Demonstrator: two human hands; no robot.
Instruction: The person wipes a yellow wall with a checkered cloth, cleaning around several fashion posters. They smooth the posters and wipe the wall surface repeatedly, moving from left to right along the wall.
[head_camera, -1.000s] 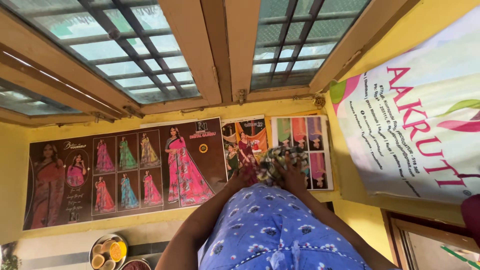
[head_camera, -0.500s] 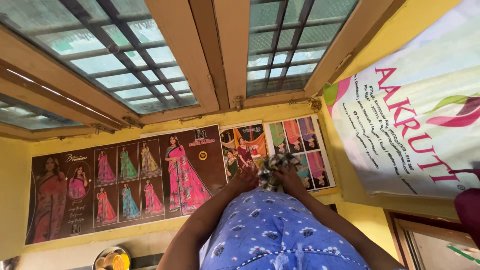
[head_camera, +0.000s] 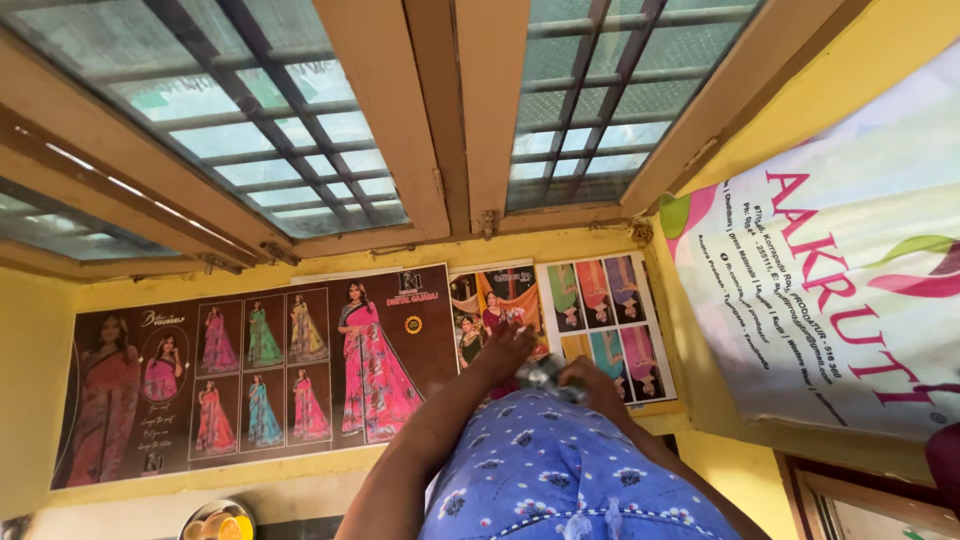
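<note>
Both my arms reach forward over blue cloth with a white flower print (head_camera: 560, 480) that fills the lower middle of the view. My left hand (head_camera: 505, 348) and my right hand (head_camera: 592, 382) meet in front of the wall posters. Between them they pinch a small bunch of grey patterned fabric (head_camera: 545, 372). My fingers hide most of the bunch, so its shape is unclear. My left forearm (head_camera: 420, 450) runs up from the lower left.
A dark poster of dressed figures (head_camera: 250, 380) and smaller posters (head_camera: 605, 310) hang on the yellow wall. Wood-framed barred windows (head_camera: 300, 130) span the top. A white printed banner (head_camera: 840, 290) hangs at the right. A round bowl with yellow items (head_camera: 218, 522) sits at the bottom left.
My hands have stayed together on the fabric bunch, which now sits slightly lower between them. The view has shifted a little, so the bowl sits lower at the bottom edge.
</note>
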